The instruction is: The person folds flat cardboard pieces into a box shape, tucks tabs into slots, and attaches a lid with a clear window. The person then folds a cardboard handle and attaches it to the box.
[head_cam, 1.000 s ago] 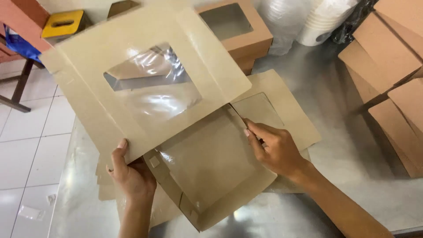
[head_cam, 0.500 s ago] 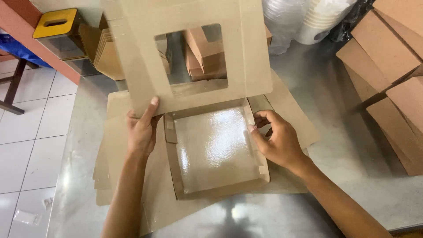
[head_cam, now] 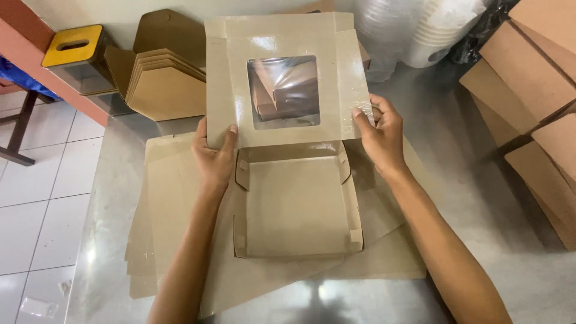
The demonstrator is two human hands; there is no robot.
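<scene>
- While both hands grip the windowed lid (head_cam: 288, 84) of the kraft box, the left hand (head_cam: 215, 157) pinches its lower left corner, thumb on top, and the right hand (head_cam: 379, 135) clamps the lower right edge.
- Box tray (head_cam: 298, 207) sits squared-up on a stack of flat blanks (head_cam: 180, 240) on the steel table (head_cam: 510, 264), between the forearms.
- Judgement: the lid should come down evenly, side flaps tucked inside the tray walls, and fingers should stay off the plastic window (head_cam: 284, 92) so it doesn't crease.
- Versus half a second ago: lid is tilted further back and more upright, left hand has slid to the corner, right hand has moved from the tray wall up to the lid edge.
- Folded blanks (head_cam: 165, 84) and the yellow-topped bin (head_cam: 75, 51) sit behind.
</scene>
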